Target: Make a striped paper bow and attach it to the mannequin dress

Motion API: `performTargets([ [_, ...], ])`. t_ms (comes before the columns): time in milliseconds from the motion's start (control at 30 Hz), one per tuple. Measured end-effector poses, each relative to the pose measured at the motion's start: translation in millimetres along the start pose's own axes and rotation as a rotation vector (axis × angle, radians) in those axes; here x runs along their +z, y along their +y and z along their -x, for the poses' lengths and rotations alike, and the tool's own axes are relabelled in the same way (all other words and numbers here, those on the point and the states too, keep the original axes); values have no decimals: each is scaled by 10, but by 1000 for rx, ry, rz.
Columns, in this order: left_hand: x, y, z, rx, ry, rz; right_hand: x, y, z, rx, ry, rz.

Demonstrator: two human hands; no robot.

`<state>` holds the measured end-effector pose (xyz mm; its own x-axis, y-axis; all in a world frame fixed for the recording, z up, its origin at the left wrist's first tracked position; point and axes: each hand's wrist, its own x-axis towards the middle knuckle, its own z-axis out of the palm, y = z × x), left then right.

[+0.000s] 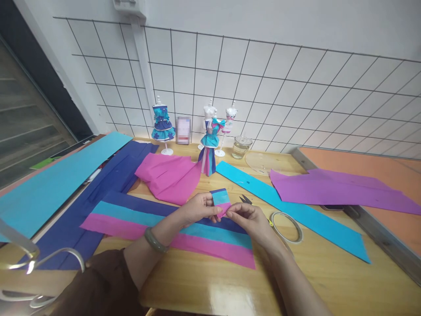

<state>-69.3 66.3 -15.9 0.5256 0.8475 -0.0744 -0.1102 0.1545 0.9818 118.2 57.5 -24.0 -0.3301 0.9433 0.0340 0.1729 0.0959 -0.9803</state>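
Paper folding is the work here: both hands meet over the middle of the counter, pinching a small striped piece of crepe paper in dark blue, turquoise and pink bands. The left hand is closed narrowly on the piece's left edge, thumb on top and fingers beneath. The right hand pinches the lower right corner with its fingertips, the other fingers curled in.

To do this step well, I judge that the pinches should stay light and close together, since crepe paper stretches and tears easily; creasing along the stripe lines would keep the bands aligned, and working low over the counter would steady the fold.

The piece stands up between the two hands, touching both, just above the long striped sheet of the same three colours, which lies flat toward the counter's near edge under the wrists. Scissors lie just beyond the right hand, and a roll of tape rests just beside it on the right, overlapping a turquoise strip that runs diagonally toward the right edge. Pink paper lies behind the hands, and small mannequins in paper dresses stand along the far edge.
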Motion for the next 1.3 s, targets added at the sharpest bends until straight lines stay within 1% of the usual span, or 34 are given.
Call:
performTargets([
  [167,20,-16,6,-12,11,-40,3,21,-9,17,42,-24],
  [300,25,-82,-13,-10,-19,-29,9,32,-15,19,41,-43],
  [433,24,-118,-30,-15,7,-55,12,21,-14,11,40,-44],
  [700,30,-99,-25,-25,20,-74,20,-30,18,12,30,-87],
  [900,47,-71,-32,-77,79,-62,19,-50,17,8,36,-84],
  [1000,43,-70,-35,-73,75,-67,13,-43,2,35,33,-91],
  [1133,33,-75,-33,-57,76,-67,4,-29,-3,36,50,-97],
  [1300,14,-96,-37,-41,73,-66,-4,7,-4,48,71,-55],
])
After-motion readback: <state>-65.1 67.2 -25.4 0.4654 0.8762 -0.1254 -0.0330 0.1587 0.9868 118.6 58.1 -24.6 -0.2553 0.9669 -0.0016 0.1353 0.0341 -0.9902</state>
